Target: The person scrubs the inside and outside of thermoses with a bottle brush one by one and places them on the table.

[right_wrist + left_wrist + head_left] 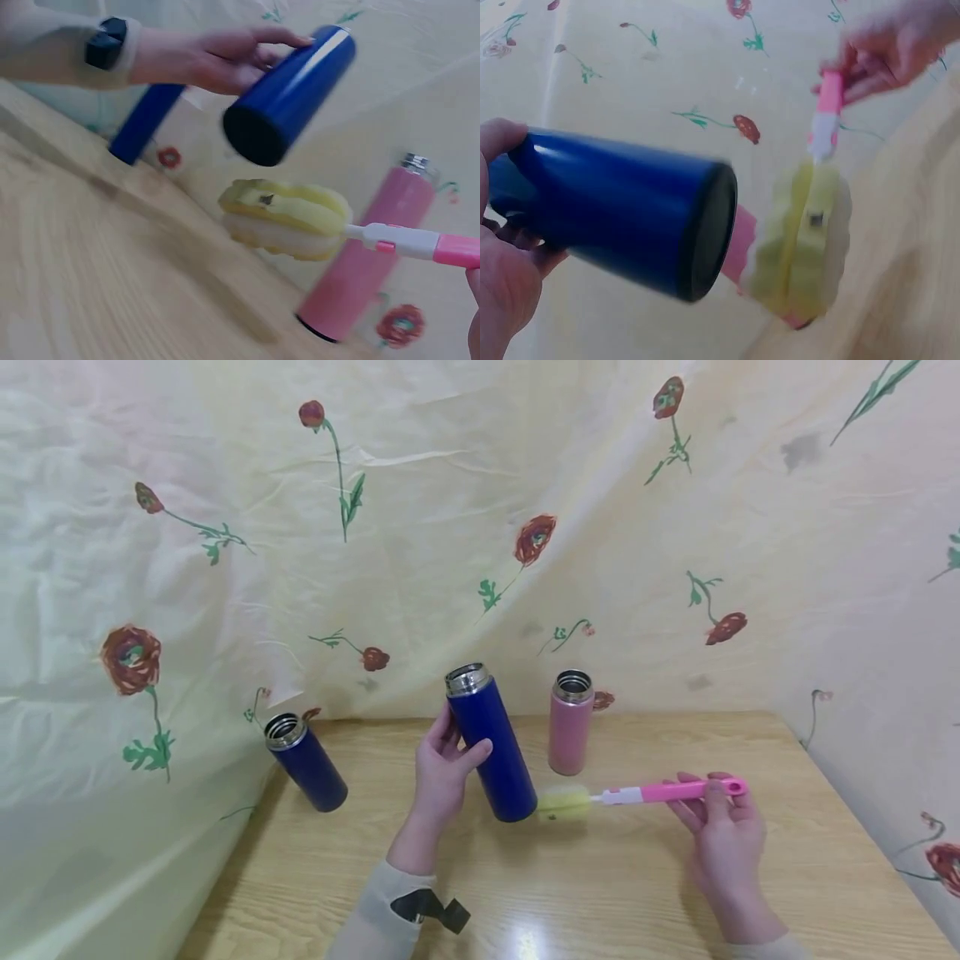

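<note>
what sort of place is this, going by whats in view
Probably an indoor tabletop set up for a demonstration, though the wider room is hidden. Flower-patterned sheeting surrounds the wooden table, where a sponge brush and the larger blue bottle are being held.

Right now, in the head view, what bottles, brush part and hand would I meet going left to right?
Dark blue bottle → brighter blue bottle held by the left hand → pink bottle → white part of the brush → right hand.
</note>
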Motion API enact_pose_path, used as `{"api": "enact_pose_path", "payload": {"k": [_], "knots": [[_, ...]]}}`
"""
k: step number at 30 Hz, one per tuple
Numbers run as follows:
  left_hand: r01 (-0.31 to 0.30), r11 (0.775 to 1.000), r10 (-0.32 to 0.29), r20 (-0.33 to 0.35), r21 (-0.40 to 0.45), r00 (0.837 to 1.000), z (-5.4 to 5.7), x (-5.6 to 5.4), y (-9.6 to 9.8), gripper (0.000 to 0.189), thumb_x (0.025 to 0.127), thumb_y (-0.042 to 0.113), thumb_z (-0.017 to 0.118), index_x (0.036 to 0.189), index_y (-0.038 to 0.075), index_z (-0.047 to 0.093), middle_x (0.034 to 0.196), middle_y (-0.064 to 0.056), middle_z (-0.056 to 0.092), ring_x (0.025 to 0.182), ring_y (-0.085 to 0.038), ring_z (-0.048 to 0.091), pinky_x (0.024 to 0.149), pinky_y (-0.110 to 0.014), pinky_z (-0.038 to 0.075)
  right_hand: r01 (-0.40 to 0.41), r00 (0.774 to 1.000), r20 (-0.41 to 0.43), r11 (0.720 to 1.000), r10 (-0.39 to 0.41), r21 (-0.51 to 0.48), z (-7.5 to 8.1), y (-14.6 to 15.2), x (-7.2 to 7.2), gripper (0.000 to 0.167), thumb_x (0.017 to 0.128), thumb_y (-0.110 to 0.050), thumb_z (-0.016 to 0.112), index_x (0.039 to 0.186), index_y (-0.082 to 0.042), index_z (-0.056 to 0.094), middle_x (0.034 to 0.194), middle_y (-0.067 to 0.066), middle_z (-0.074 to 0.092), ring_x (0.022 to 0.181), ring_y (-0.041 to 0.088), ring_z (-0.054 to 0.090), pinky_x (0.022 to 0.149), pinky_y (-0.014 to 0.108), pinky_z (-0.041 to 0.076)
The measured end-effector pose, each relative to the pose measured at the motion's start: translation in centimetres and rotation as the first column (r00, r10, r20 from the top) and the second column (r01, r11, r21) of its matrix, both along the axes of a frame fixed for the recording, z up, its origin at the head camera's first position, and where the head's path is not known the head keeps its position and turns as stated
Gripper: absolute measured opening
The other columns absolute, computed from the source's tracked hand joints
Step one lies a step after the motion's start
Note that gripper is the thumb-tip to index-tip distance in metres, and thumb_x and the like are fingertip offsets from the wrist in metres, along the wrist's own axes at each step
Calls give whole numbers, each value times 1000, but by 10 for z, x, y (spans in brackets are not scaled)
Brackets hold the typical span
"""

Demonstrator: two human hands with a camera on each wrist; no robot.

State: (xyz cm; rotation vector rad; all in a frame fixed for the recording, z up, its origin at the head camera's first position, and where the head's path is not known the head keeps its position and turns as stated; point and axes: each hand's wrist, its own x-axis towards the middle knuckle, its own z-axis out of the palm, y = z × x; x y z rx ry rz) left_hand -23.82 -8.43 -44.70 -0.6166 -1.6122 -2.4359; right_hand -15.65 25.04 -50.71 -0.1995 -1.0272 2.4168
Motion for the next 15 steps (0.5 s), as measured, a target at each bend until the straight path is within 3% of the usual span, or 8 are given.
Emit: {"api": "enact_pose_path", "payload": {"k": [3, 8, 15], "knots": [[-29, 1000, 29, -5, -3, 1000, -8, -2, 2, 92, 83, -10, 82, 163, -4, 37, 159, -22, 51, 144, -33, 52, 113, -43, 51, 44, 998, -37, 999, -44, -1, 3, 14, 4, 21, 107, -11, 61, 115, 6, 49, 95, 20, 77, 85, 30, 81, 79, 38, 63], [-43, 999, 44, 23, -23, 999, -23, -10, 9, 92, 83, -12, 83, 162, -3, 38, 159, -22, 51, 141, -36, 54, 111, -42, 52, 61, 998, -3, 998, -61, -8, 1, 32, 12, 16, 109, -10, 58, 114, 3, 51, 96, 19, 78, 86, 28, 81, 78, 39, 63], [-120, 990, 122, 32, -69, 992, -39, -39, 26, 92, 87, -14, 80, 165, 0, 34, 164, -18, 46, 149, -33, 46, 118, -43, 45, 11, 999, -40, 998, -14, -66, -3, 38, 20, 17, 108, -11, 60, 115, 2, 52, 98, 20, 78, 90, 31, 81, 78, 41, 64]]}}
